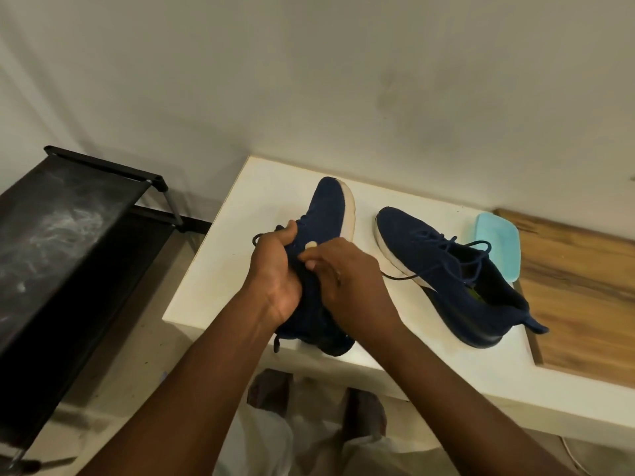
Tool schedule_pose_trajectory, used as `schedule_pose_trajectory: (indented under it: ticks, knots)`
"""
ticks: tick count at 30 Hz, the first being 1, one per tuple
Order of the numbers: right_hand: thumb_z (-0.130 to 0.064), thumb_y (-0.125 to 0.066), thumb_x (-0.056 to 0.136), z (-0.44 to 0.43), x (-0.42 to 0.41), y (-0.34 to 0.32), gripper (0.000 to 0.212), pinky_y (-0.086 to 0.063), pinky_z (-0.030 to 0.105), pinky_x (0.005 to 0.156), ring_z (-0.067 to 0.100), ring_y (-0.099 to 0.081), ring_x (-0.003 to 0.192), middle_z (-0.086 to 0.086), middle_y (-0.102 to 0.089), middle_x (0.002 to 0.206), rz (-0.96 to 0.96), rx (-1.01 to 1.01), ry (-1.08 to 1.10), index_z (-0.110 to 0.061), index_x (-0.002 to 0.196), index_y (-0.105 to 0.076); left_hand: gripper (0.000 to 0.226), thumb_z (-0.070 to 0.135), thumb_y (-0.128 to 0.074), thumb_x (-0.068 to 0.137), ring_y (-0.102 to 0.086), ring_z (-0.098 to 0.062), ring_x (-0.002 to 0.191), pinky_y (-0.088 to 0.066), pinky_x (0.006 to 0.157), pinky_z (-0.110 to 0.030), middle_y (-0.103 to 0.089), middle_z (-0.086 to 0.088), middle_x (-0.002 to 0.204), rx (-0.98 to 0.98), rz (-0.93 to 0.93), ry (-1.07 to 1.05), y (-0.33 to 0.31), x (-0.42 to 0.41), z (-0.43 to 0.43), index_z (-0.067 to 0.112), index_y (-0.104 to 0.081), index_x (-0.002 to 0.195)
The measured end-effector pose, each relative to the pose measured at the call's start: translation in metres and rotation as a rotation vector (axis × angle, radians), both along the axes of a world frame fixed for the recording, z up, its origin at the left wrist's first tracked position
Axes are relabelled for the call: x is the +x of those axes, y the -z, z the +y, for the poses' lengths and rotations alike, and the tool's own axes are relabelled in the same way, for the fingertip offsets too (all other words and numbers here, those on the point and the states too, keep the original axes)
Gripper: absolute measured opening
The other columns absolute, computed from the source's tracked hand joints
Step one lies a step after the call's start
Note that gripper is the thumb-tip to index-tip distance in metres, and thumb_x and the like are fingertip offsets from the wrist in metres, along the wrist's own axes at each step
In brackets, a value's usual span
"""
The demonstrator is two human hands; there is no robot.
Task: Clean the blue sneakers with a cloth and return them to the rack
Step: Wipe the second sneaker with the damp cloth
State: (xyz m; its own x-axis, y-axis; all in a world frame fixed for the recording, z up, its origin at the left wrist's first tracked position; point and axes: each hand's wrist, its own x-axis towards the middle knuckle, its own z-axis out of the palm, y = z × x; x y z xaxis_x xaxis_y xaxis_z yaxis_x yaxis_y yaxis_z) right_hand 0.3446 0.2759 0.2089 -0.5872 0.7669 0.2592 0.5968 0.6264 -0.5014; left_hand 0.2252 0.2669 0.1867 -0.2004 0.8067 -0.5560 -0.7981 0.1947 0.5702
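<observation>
The held sneaker (330,214) lies on its side at the centre of the frame, with its toe toward the top, heel toward the bottom and sole facing right. The left hand (275,269) grips its upper. The right hand (347,280) pinches at the collar (fabric or lace, unclear). The second sneaker (446,269) rests on the white table (213,276) to the right. The black rack (68,235) stands at frame left, nearer the left hand.

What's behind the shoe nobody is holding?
A rounded light blue thing lies behind the free sneaker, at the edge of the wooden board. The sneaker covers its near end, so its whole shape is hidden.
</observation>
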Motion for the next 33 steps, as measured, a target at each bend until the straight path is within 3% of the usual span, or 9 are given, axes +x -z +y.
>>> schedule_pose_trajectory:
  ticks: [3,8,15,19,22,24,27,29,33]
  knots:
    - [-0.008,-0.057,0.094,0.004,-0.006,-0.006,0.019,-0.049,0.030,0.069,0.019,-0.060,0.077,0.005,-0.067,0.085,-0.011,0.021,-0.075,-0.013,0.092,-0.075,0.028,0.028,-0.051,0.103,-0.076,-0.021,0.076,-0.059,0.067,-0.032,-0.077,-0.009,0.097,0.028,-0.032,0.010,-0.002,-0.002,-0.002,0.012,-0.074,0.102]
    - [-0.001,-0.052,0.091,0.055,-0.003,-0.007,0.019,-0.052,0.043,0.073,0.027,-0.062,0.079,0.015,-0.069,0.084,0.090,-0.010,0.294,0.001,0.088,-0.070,0.032,0.027,-0.047,0.105,-0.073,-0.029,0.093,-0.055,0.090,-0.043,-0.076,-0.016,0.104,0.033,-0.075,0.086,-0.011,0.027,-0.009,0.009,-0.073,0.102]
    - [-0.011,-0.055,0.096,-0.016,-0.001,-0.019,0.021,-0.050,0.024,0.076,0.013,-0.060,0.082,-0.001,-0.070,0.093,0.002,-0.038,-0.073,-0.019,0.104,-0.073,0.043,0.044,-0.048,0.103,-0.075,-0.026,0.088,-0.059,0.077,-0.038,-0.075,-0.012,0.101,0.050,-0.117,-0.003,-0.007,0.013,-0.015,0.009,-0.072,0.110]
    - [-0.009,-0.050,0.095,0.044,0.000,-0.011,0.024,-0.046,0.040,0.066,0.018,-0.054,0.070,0.006,-0.061,0.071,0.045,0.029,0.180,-0.009,0.077,-0.065,0.039,0.031,-0.040,0.107,-0.069,-0.031,0.110,-0.053,0.097,-0.044,-0.073,-0.017,0.118,0.081,-0.139,0.020,-0.014,0.032,-0.014,0.009,-0.068,0.122]
    - [-0.012,-0.052,0.098,0.062,0.008,-0.002,0.026,-0.047,0.034,0.067,0.012,-0.055,0.068,0.005,-0.066,0.072,0.087,-0.023,0.237,-0.010,0.081,-0.071,0.040,0.028,-0.039,0.107,-0.063,-0.033,0.122,-0.046,0.109,-0.046,-0.070,-0.020,0.124,0.103,-0.160,0.036,-0.013,0.037,-0.014,0.006,-0.065,0.128]
    - [-0.007,-0.055,0.095,0.036,0.012,-0.002,0.021,-0.044,0.027,0.065,0.011,-0.054,0.068,0.002,-0.065,0.075,0.082,-0.068,0.179,-0.014,0.090,-0.074,0.041,0.031,-0.039,0.107,-0.068,-0.030,0.114,-0.050,0.104,-0.044,-0.072,-0.017,0.120,0.102,-0.165,0.027,-0.009,0.032,-0.016,0.007,-0.066,0.127]
    - [-0.013,-0.064,0.092,-0.003,0.019,-0.004,0.021,-0.046,0.015,0.072,0.008,-0.058,0.078,-0.006,-0.066,0.089,0.082,-0.126,0.057,-0.024,0.106,-0.075,0.042,0.043,-0.048,0.103,-0.073,-0.022,0.083,-0.056,0.085,-0.037,-0.074,-0.010,0.094,0.109,-0.156,0.016,-0.005,0.020,-0.014,0.009,-0.072,0.102]
    - [-0.019,-0.069,0.089,0.002,0.020,0.000,0.019,-0.049,0.014,0.072,0.005,-0.062,0.077,-0.009,-0.068,0.088,0.093,-0.132,0.053,-0.026,0.106,-0.074,0.044,0.047,-0.054,0.099,-0.072,-0.024,0.087,-0.056,0.088,-0.038,-0.073,-0.011,0.097,0.116,-0.128,0.060,-0.007,0.018,-0.012,0.008,-0.072,0.106]
    - [-0.029,-0.075,0.085,0.052,0.024,0.009,0.025,-0.050,0.017,0.074,0.005,-0.063,0.081,-0.012,-0.065,0.092,0.274,-0.221,0.248,-0.027,0.110,-0.073,0.032,0.030,-0.048,0.104,-0.074,-0.025,0.092,-0.057,0.086,-0.038,-0.075,-0.015,0.107,0.089,-0.067,0.122,-0.010,0.027,-0.009,0.009,-0.072,0.110]
